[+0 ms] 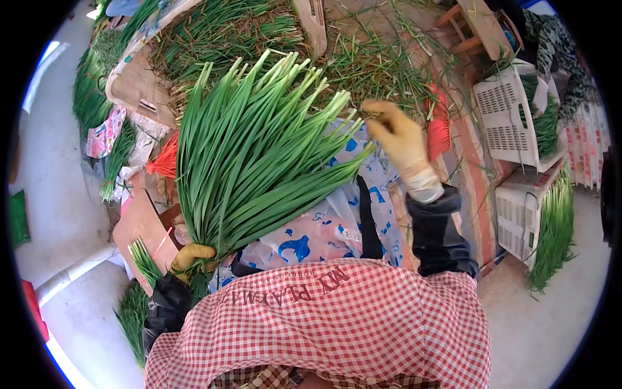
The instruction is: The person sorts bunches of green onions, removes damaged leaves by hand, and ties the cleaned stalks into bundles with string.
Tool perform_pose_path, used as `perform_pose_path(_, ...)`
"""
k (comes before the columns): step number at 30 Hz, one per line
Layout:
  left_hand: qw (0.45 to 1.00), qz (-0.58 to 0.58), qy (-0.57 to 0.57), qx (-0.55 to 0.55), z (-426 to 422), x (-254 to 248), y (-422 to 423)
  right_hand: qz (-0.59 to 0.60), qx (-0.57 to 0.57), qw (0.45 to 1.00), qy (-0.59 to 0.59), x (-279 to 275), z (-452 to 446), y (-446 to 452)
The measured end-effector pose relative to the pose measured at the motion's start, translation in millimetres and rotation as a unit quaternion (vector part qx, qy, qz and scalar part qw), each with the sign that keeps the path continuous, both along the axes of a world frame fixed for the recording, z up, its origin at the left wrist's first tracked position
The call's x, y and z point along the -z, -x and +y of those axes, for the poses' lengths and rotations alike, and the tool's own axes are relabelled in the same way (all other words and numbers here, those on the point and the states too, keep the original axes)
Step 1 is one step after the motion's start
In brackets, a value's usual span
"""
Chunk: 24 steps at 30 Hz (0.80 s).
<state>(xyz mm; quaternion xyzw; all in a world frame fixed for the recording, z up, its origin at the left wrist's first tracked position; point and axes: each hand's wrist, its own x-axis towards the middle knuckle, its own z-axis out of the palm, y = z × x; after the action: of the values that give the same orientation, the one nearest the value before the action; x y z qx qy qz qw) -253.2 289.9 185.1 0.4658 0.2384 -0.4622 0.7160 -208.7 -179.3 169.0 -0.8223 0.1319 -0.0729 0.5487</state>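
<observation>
A large fanned bunch of garlic chives (259,149) lies across my lap, pale cut ends up and to the right. My left hand (193,256), in a yellowish glove, is closed round the gathered leafy end at the lower left. My right hand (398,136), gloved too, hovers just right of the pale ends, apart from them. Its fingers are bent, with a gap between thumb and forefinger; I see nothing held there. Beneath the chives is a clear plastic sheet with blue prints (311,240), crossed by a black strap (369,220).
Loose chives and dry trimmings (382,78) litter the ground ahead. A pale crate (139,81) of chives stands at the upper left. White crates (508,120) with chives stand on the right, near a wooden stool (476,26). Red netting (438,123) lies beyond my right hand.
</observation>
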Motion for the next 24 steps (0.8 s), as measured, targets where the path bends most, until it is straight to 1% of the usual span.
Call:
perform_pose_path(1,1.0,-0.006,-0.008,-0.01,-1.6,-2.1,-0.2,-0.009,-0.03,0.998,0.059,6.5,11.8,-5.3)
perform_pose_path(2,1.0,-0.007,-0.007,-0.003,-1.2,-4.1,-0.3,-0.01,-0.03,0.998,0.058,8.8,23.3,-10.3)
perform_pose_path(4,1.0,-0.01,-0.006,-0.003,3.8,-2.9,0.1,0.089,-0.05,0.994,-0.047,12.3,42.3,-22.9)
perform_pose_path(5,1.0,-0.001,0.007,0.019,11.5,1.0,0.1,0.112,-0.05,0.991,-0.058,15.9,47.6,-29.8)
perform_pose_path(6,0.999,0.009,0.019,0.043,16.9,3.2,1.0,0.113,-0.054,0.99,-0.059,18.5,52.3,-36.2)
perform_pose_path(8,0.999,0.004,0.016,0.043,18.8,5.4,2.8,0.119,-0.048,0.977,-0.17,23.2,57.2,-46.1)
perform_pose_path(9,0.999,-0.004,0.016,0.045,17.8,5.7,2.9,0.092,-0.068,0.988,-0.099,23.2,56.9,-48.1)
perform_pose_path(10,0.999,-0.002,0.016,0.046,14.6,4.5,3.5,0.094,-0.067,0.988,-0.1,21.2,56.6,-49.1)
perform_pose_path(11,0.999,-0.009,-0.009,0.036,8.5,1.8,3.7,0.021,-0.08,0.991,0.108,16.8,55.3,-50.5)
perform_pose_path(12,0.999,-0.016,-0.034,0.027,3.7,-1.5,4.3,-0.051,-0.089,0.945,0.311,13.8,54.6,-50.6)
perform_pose_path(13,0.999,-0.016,-0.032,0.031,-0.1,-4.4,4.0,-0.071,-0.059,0.943,0.32,15.7,45.4,-55.9)
perform_pose_path(14,0.999,-0.014,-0.034,0.015,-4.4,-6.7,4.0,-0.042,-0.018,0.93,0.364,26.2,22.6,-64.5)
perform_pose_path(15,0.999,-0.012,-0.035,0.0,-6.1,-7.8,3.2,0.022,0.063,0.921,0.383,35.9,-5.4,-72.5)
perform_pose_path(16,0.999,-0.014,-0.033,-0.002,1.0,-3.3,2.1,0.099,0.106,0.905,0.401,40.4,-36.8,-76.0)
perform_pose_path(17,1.0,0.005,-0.017,0.026,14.7,5.1,1.4,0.155,0.121,0.888,0.416,41.4,-62.8,-74.6)
perform_pose_path(18,0.998,0.024,-0.001,0.054,21.3,9.6,0.2,0.155,0.123,0.889,0.412,32.3,-71.6,-71.4)
perform_pose_path(20,0.998,0.031,0.018,0.044,27.5,16.0,2.4,0.087,0.101,0.939,0.317,29.8,-65.8,-59.7)
perform_pose_path(21,0.998,0.035,0.028,0.042,23.1,13.4,1.8,0.111,0.056,0.984,0.126,12.8,-42.6,-55.8)
perform_pose_path(22,0.998,0.04,0.037,0.04,18.7,10.7,1.1,0.129,0.01,0.989,-0.073,-2.5,-15.9,-52.8)
perform_pose_path(24,0.999,0.009,0.049,-0.004,-8.4,-10.4,-2.8,0.194,-0.091,0.952,-0.217,-20.8,20.8,-48.4)
